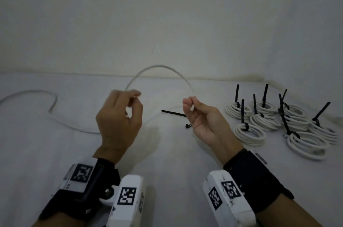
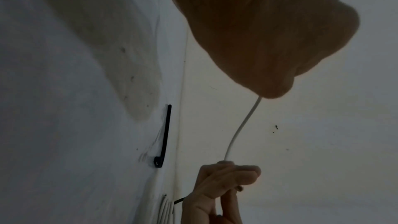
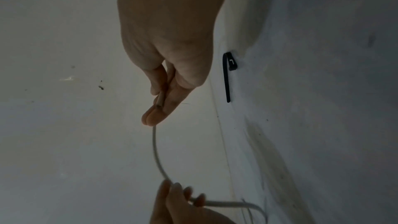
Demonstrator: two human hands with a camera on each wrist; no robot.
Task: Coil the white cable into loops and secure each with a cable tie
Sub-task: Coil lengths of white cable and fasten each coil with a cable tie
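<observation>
White cable (image 1: 159, 68) arched above the counter (image 1: 167, 152) between both hands: right hand (image 1: 202, 121) pinches its free end, left hand (image 1: 118, 115) fingers (image 1: 136, 95) appear, through blur, curled loosely round it. Thin and springy, its slack trails left of the loose cable tie (image 1: 173, 113). Risk: a weak pinch lets the arch spring open, or the slack snags.

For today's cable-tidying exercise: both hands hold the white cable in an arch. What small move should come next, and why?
Probably bring the left hand across to the right hand, closing the raised white cable into a first loop; the loose cable tie waits.
</observation>
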